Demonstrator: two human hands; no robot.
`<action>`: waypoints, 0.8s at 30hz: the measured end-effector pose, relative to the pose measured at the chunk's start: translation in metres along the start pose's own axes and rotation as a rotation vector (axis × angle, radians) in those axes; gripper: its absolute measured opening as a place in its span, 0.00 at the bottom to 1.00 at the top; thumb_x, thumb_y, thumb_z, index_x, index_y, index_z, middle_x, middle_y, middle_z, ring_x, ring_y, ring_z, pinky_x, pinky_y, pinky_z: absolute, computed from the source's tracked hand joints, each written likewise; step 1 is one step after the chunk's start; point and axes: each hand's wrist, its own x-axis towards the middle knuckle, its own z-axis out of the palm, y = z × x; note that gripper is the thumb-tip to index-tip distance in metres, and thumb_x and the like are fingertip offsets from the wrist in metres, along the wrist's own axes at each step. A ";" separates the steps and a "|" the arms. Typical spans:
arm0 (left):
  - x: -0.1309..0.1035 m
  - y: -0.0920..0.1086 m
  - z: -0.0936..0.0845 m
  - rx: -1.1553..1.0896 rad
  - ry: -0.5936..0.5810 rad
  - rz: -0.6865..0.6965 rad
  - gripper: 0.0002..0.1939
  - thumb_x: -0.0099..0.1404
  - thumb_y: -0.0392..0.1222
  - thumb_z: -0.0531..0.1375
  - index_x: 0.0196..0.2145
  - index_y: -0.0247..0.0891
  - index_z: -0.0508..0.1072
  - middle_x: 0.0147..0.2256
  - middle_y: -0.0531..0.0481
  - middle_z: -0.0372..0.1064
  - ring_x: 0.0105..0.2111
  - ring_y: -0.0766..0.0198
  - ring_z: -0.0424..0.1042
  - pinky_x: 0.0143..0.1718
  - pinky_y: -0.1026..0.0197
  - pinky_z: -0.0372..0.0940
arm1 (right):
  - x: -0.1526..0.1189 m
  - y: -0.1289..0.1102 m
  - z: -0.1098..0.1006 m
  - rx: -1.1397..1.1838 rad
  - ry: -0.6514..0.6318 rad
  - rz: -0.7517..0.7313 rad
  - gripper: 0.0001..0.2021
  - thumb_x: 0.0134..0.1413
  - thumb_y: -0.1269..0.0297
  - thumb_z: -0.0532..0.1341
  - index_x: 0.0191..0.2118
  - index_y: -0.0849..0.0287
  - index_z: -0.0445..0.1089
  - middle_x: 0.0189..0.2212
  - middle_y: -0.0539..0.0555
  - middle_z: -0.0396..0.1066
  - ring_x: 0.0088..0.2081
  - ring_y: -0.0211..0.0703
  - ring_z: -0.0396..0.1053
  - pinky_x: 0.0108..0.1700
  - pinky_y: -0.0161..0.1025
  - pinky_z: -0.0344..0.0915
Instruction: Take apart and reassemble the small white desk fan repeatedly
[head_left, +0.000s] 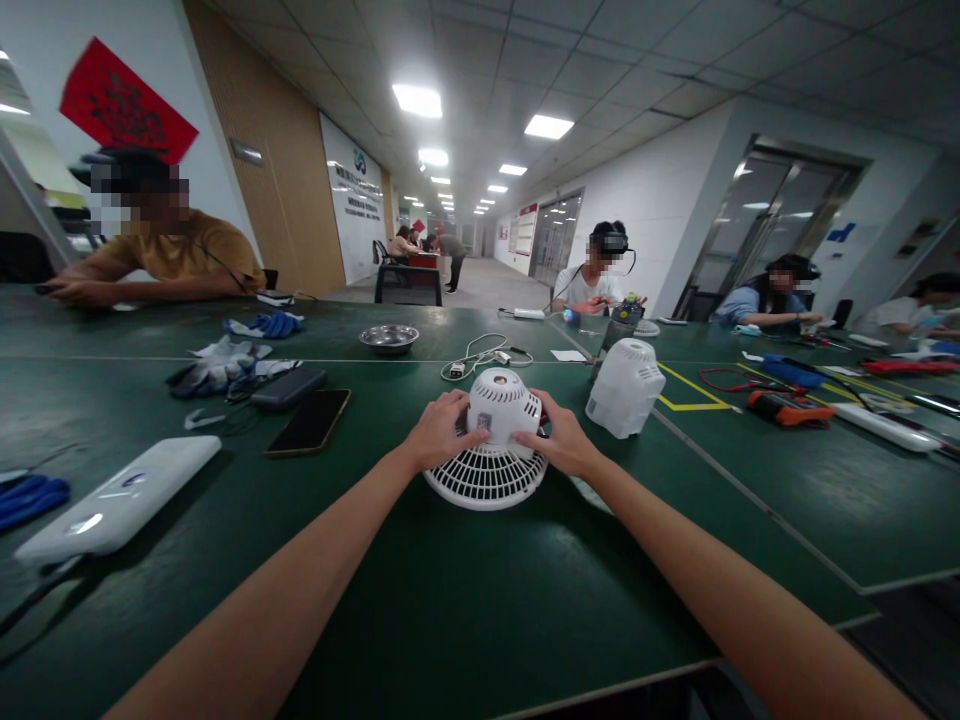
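Green tabletop [420,610] fills the lower frame. At centre, left hand [436,432] and right hand [566,436] curl their fingers round opposite sides of a white housing [504,402] above a grille [486,485]; a white cover [628,388] stands right, a phone [309,422] lies left, a cable [481,357] beyond.

Office-type wkshop: ceiling lt panels [549,127], logo wall [352,190], green worktable [420,600] w/ cables [457,371].

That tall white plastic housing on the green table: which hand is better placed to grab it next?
Probably the right hand: the housing stands nearer it. The left hand is across the rounded, slotted white plastic fan body. Both hands hold that body, so the right must first let go.
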 end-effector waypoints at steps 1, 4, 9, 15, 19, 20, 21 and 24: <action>0.000 -0.001 0.000 0.006 -0.007 0.002 0.29 0.58 0.59 0.61 0.51 0.39 0.72 0.49 0.40 0.66 0.48 0.46 0.64 0.48 0.48 0.57 | 0.001 0.000 -0.001 -0.011 -0.007 -0.001 0.32 0.49 0.53 0.65 0.58 0.56 0.59 0.47 0.58 0.71 0.43 0.49 0.71 0.45 0.47 0.67; 0.000 -0.002 0.000 0.034 -0.020 0.010 0.29 0.59 0.60 0.60 0.51 0.38 0.72 0.49 0.39 0.65 0.48 0.45 0.63 0.49 0.47 0.57 | 0.003 0.000 -0.002 -0.051 -0.020 -0.011 0.32 0.49 0.53 0.66 0.59 0.57 0.59 0.47 0.58 0.71 0.44 0.50 0.70 0.46 0.48 0.66; 0.000 -0.004 0.001 0.093 -0.029 0.026 0.29 0.59 0.61 0.58 0.51 0.40 0.71 0.49 0.42 0.64 0.49 0.47 0.64 0.49 0.45 0.59 | 0.004 -0.001 -0.005 -0.118 -0.048 -0.029 0.34 0.50 0.54 0.65 0.60 0.60 0.57 0.47 0.59 0.72 0.43 0.48 0.70 0.46 0.46 0.65; 0.001 -0.004 0.002 0.135 -0.030 0.027 0.32 0.59 0.64 0.57 0.52 0.40 0.70 0.51 0.42 0.63 0.50 0.47 0.63 0.49 0.44 0.60 | 0.006 -0.002 -0.010 -0.162 -0.089 -0.051 0.34 0.51 0.51 0.64 0.61 0.60 0.56 0.47 0.59 0.71 0.40 0.47 0.70 0.45 0.45 0.65; 0.001 -0.005 0.001 0.138 -0.033 0.028 0.31 0.59 0.63 0.56 0.53 0.39 0.70 0.51 0.41 0.63 0.50 0.47 0.63 0.49 0.44 0.60 | 0.007 -0.002 -0.012 -0.153 -0.098 -0.041 0.33 0.51 0.50 0.64 0.59 0.59 0.58 0.46 0.59 0.71 0.39 0.46 0.70 0.43 0.44 0.65; 0.001 -0.005 0.001 0.136 -0.035 0.031 0.31 0.60 0.63 0.56 0.53 0.40 0.70 0.51 0.41 0.63 0.50 0.47 0.63 0.49 0.44 0.60 | 0.007 -0.002 -0.012 -0.151 -0.099 -0.032 0.32 0.51 0.50 0.64 0.58 0.60 0.59 0.45 0.58 0.72 0.39 0.46 0.70 0.42 0.44 0.65; 0.001 -0.005 0.000 0.132 -0.038 0.035 0.30 0.60 0.62 0.56 0.53 0.40 0.70 0.51 0.41 0.63 0.50 0.47 0.63 0.50 0.44 0.60 | 0.007 -0.002 -0.012 -0.151 -0.099 -0.022 0.31 0.51 0.50 0.64 0.57 0.60 0.60 0.44 0.58 0.72 0.38 0.46 0.70 0.42 0.43 0.65; 0.001 -0.006 -0.001 0.120 -0.045 0.051 0.29 0.61 0.61 0.56 0.53 0.39 0.70 0.51 0.41 0.63 0.51 0.46 0.63 0.50 0.44 0.59 | 0.008 -0.004 -0.011 -0.166 -0.086 -0.006 0.29 0.50 0.49 0.65 0.53 0.61 0.63 0.40 0.57 0.73 0.36 0.45 0.70 0.39 0.42 0.64</action>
